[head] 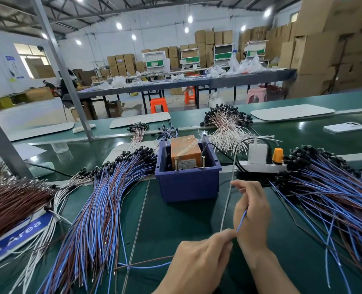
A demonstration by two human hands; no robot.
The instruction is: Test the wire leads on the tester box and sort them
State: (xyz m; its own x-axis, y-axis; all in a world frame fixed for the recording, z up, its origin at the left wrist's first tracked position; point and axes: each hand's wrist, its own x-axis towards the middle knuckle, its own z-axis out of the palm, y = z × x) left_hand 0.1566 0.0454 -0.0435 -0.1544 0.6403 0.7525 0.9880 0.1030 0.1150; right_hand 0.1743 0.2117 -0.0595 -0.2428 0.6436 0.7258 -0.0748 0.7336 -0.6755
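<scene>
Factory hall, cartons stacked at the back. The work surface is a green bench mat [171, 219].

Head view:
- Dark blue plastic bin [188, 183] sits centre, with the orange taped tester box [185, 151] inside it. 2 brass screw posts [176, 164] stand at the box's near edge.
- Right hand [252, 211] is just in front of the bin, fingers curled round 1 thin blue wire lead [242, 219].
- Left hand [201, 264] is below it, thumb and fingertips pinching the lower end of the same lead. The 2 hands are touching or nearly so.
- The lead is off the mat and not on the posts yet.
- Heaps: blue-and-brown leads left of bin [103, 198], blue-and-brown leads right of bin [328, 192], white-and-pink leads behind the bin [228, 128], brown leads far left [10, 206]. That's 4 big ones, plus small bundles behind the bin. Leads per heap are too many to count.
- White power strip [260, 167] is right of the bin. 1 white phone [345, 127] lies further back.

Handling, my read: the lead is very light and limp, it sags, and it snags easily on neighbouring leads. Hold it close to the bare ends so they can be steered onto the 2 posts. Don't pull on the black cap end.
</scene>
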